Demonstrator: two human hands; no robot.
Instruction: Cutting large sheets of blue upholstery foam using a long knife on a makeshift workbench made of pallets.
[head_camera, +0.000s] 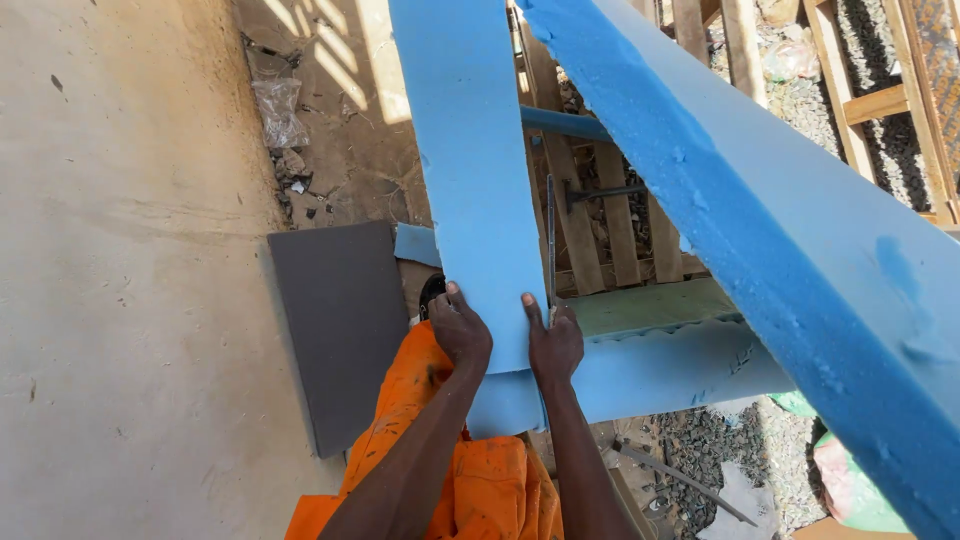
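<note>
A long blue foam strip (470, 170) stands nearly upright in front of me. My left hand (460, 330) grips its lower left edge. Against the strip's right edge my right hand (553, 342) holds a thin saw blade (550, 240), which points upward along the foam. A much wider blue foam slab (780, 220) leans across the right side, above and beside the blade. Another light blue foam block (670, 365) lies flat behind my right hand. My orange trousers (480, 480) show below my arms.
A dark grey board (340, 330) lies on the concrete floor (120, 270) to the left. Wooden slats and a pallet frame (620, 220) stand behind the foam. Gravel, a metal rod (690, 485) and plastic scraps lie at the lower right. Rubble lines the floor's edge.
</note>
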